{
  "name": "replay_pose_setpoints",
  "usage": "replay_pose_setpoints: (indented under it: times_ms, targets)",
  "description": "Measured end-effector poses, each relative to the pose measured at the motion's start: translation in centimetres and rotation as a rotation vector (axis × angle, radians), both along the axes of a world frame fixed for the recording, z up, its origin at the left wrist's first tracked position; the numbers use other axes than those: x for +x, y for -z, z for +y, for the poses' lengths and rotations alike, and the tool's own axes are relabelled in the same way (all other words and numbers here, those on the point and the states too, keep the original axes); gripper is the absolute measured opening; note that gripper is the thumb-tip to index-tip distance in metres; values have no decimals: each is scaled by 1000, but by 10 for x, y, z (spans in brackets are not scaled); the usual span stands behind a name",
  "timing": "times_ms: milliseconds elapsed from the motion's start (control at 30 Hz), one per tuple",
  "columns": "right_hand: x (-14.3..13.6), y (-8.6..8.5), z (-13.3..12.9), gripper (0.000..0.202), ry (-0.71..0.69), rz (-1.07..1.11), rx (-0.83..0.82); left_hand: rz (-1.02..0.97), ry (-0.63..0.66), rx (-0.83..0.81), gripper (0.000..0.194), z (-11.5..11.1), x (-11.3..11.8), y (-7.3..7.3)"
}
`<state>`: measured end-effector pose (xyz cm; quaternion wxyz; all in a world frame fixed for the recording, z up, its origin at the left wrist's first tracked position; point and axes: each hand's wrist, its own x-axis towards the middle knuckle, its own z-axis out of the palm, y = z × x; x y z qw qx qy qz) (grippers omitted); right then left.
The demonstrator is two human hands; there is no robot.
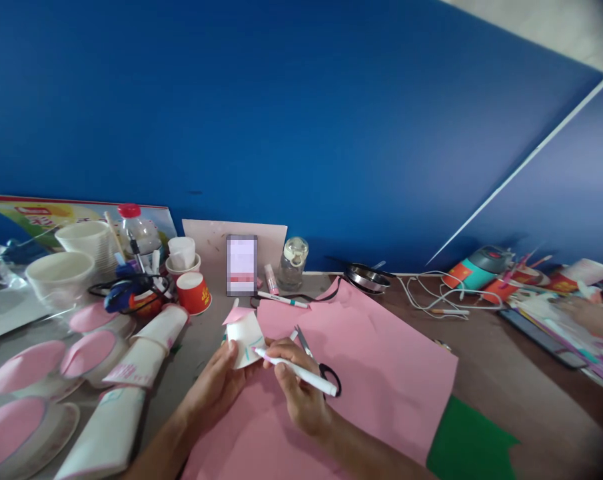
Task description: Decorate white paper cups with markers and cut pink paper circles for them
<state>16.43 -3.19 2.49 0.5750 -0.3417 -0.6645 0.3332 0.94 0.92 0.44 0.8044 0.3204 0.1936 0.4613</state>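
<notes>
A white paper cup (244,337) with teal lines on its side and a pink paper piece (238,313) at its top is held in my left hand (225,373), fingers wrapped round its lower left. My right hand (301,390) grips a white marker (308,378), its pink tip at the cup's side. Beneath both hands lies a large sheet of pink paper (381,360). Scissors (305,343) with black handles rest on that sheet, partly hidden behind my right hand. Just beyond the cup lies another marker (284,300), white with a teal band.
Paper cups decorated in pink (136,363) crowd the left. Behind stand a red cup (194,293), a phone (242,265), a glass jar (294,261) and a tape roll (367,278). Green paper (468,443) and a white cable (416,300) lie rightward. Another person's hand (591,317) shows at far right.
</notes>
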Motion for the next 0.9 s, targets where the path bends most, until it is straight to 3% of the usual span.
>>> replay_pose_setpoints:
  times_ms: [100, 333, 900]
  targets:
    - [-3, -4, 0, 23, 110, 46, -8, 45, -45, 10, 34, 0, -1, 5]
    - [-6, -8, -1, 21, 159, 19, -6, 76, -64, 33, 35, 0, -2, 6]
    - [-5, -10, -1, 20, 174, -40, -4, 100, -86, 74, 46, -3, -1, -4]
